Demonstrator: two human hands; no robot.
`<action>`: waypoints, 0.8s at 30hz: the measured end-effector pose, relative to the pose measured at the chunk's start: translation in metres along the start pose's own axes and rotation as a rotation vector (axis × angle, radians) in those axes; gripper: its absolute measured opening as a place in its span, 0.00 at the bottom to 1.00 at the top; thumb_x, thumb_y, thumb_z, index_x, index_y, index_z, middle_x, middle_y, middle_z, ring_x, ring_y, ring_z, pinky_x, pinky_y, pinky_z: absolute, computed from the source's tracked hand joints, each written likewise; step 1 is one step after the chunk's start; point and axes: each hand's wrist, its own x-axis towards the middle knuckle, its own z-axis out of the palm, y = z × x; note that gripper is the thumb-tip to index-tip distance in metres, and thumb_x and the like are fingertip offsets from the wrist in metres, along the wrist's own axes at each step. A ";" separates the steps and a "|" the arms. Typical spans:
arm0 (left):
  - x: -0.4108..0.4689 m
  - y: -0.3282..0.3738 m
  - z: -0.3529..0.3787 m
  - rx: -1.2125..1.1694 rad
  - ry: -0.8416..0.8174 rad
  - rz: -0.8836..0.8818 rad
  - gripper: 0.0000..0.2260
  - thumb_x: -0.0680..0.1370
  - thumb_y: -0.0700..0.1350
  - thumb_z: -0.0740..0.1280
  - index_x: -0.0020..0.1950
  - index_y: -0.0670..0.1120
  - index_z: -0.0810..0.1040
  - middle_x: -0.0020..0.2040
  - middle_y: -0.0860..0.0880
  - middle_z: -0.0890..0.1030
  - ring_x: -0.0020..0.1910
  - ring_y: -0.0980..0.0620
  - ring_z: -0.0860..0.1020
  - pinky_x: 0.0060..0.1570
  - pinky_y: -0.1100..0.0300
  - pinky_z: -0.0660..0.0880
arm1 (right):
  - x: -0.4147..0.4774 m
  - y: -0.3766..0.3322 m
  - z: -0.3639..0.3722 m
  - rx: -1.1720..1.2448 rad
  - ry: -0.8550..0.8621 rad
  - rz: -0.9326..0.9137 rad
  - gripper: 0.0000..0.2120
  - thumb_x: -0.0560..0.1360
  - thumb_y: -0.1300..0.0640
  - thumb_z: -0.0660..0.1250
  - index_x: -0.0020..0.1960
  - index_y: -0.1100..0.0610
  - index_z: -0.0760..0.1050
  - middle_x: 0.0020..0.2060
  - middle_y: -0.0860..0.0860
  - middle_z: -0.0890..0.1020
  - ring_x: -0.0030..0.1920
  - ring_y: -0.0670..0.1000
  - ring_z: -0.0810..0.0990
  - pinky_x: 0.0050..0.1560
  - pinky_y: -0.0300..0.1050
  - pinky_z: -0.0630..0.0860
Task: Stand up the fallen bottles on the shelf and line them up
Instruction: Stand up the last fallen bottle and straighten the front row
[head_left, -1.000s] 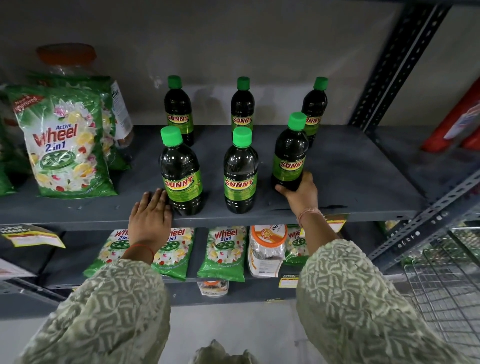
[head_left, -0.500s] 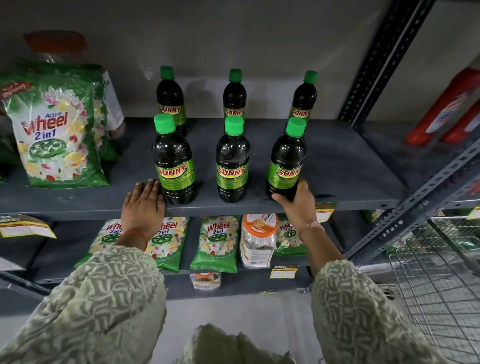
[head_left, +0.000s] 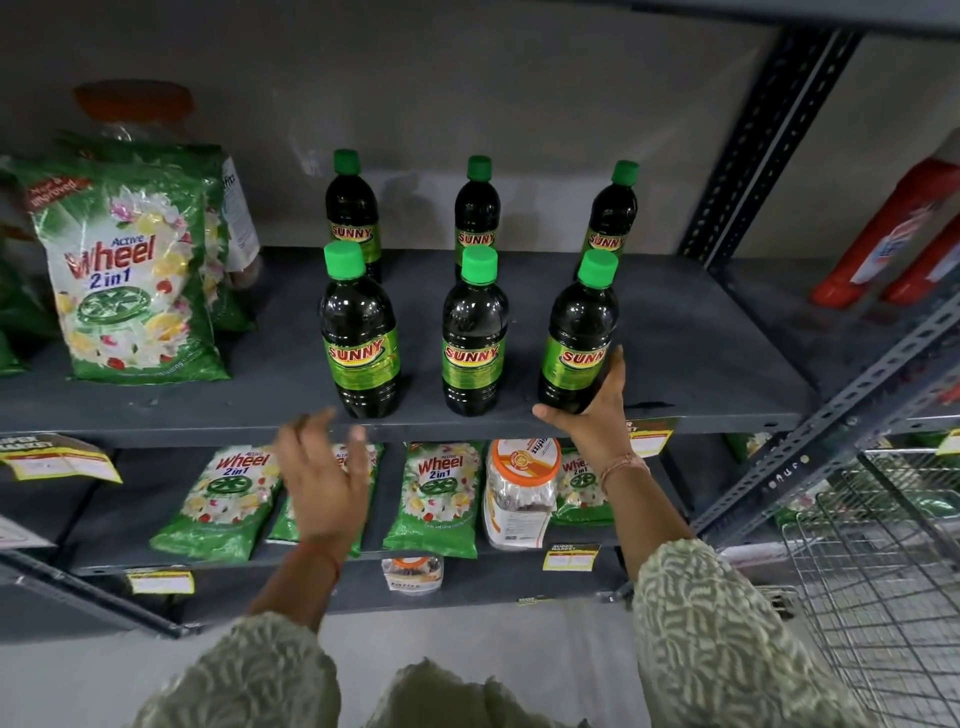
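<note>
**Left hand off the shelf, last bottle being nudged**

All six bottles stood upright in two rows of three. The front right bottle (head_left: 576, 338) sat at the shelf's (head_left: 717, 374) front edge, cupped low on its base by the right hand (head_left: 597, 415), thumb under, fingers behind. Left of that grip: middle bottle (head_left: 474, 338), then left bottle (head_left: 361, 338). The left hand (head_left: 324, 467) had lifted off the shelf since a second ago, fingers spread, holding nothing. Likely only final alignment remained.
</note>
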 end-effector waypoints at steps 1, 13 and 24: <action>-0.011 0.011 0.006 -0.014 -0.111 0.061 0.29 0.75 0.62 0.51 0.60 0.38 0.70 0.57 0.33 0.73 0.58 0.41 0.68 0.59 0.48 0.66 | 0.001 -0.001 -0.002 -0.005 -0.011 -0.011 0.55 0.59 0.61 0.78 0.74 0.52 0.46 0.70 0.53 0.65 0.68 0.51 0.66 0.69 0.49 0.64; 0.029 0.070 0.082 -0.271 -0.380 -0.154 0.31 0.62 0.40 0.77 0.62 0.42 0.69 0.59 0.40 0.77 0.60 0.43 0.74 0.57 0.59 0.67 | 0.009 0.006 -0.027 -0.193 0.043 -0.092 0.34 0.62 0.59 0.77 0.64 0.60 0.66 0.57 0.57 0.78 0.55 0.51 0.75 0.54 0.41 0.70; 0.018 0.094 0.107 -0.180 -0.341 -0.094 0.26 0.63 0.45 0.77 0.56 0.40 0.71 0.56 0.39 0.79 0.56 0.41 0.76 0.52 0.57 0.70 | 0.035 0.035 -0.101 -0.233 0.125 -0.021 0.34 0.63 0.59 0.77 0.64 0.61 0.66 0.58 0.58 0.78 0.59 0.57 0.76 0.56 0.43 0.71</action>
